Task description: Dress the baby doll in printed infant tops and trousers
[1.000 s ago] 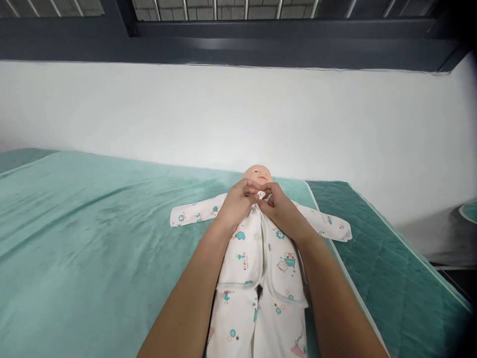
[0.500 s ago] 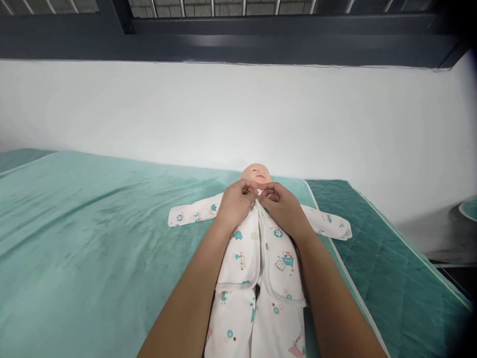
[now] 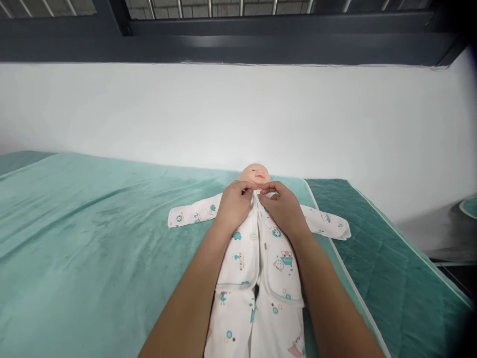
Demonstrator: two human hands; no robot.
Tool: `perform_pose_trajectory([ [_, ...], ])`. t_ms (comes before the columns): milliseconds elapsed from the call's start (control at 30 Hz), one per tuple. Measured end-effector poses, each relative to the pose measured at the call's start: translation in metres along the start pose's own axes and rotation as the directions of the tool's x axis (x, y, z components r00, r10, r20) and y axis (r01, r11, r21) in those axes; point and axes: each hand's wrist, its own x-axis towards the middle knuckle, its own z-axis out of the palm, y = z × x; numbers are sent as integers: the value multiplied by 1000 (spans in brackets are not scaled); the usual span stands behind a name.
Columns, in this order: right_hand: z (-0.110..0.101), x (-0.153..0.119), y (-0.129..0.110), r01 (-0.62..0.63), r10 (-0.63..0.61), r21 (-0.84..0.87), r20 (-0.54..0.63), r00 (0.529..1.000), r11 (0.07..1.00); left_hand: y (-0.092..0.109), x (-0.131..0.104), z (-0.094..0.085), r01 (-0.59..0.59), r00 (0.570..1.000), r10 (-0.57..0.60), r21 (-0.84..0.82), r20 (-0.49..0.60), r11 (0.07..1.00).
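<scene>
A baby doll [image 3: 255,173] lies on its back, its head toward the wall. It wears a white printed jacket [image 3: 238,258] with sleeves spread to both sides, and white printed trousers [image 3: 233,323]. My left hand [image 3: 236,201] pinches the left side of the jacket's collar under the doll's chin. On the other side of the collar, my right hand [image 3: 280,203] is closed on the edge with thumb and forefinger. Below my hands the jacket front hangs slightly apart, with a pale button [image 3: 254,237] on its left edge. The fingers hide the collar fastening.
A light green sheet [image 3: 93,238] covers the bed under the doll. To the right lies a darker green quilted cover [image 3: 376,258]. Behind the bed stands a white wall [image 3: 208,114], with a dark window frame [image 3: 238,47] and metal bars above.
Both hands stay at the collar; their fingers have shifted only slightly. The view has moved a little, and the doll lies as before.
</scene>
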Motion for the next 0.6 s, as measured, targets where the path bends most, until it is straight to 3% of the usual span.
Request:
perform_pose_trajectory([
  [333, 3, 0, 3, 135, -141, -149, -32, 989, 980, 3, -1, 0, -62, 998, 60, 118, 19, 991],
  [600, 1, 0, 1, 64, -65, -80, -11, 998, 995, 5, -1, 0, -59, 998, 62, 171, -14, 984],
])
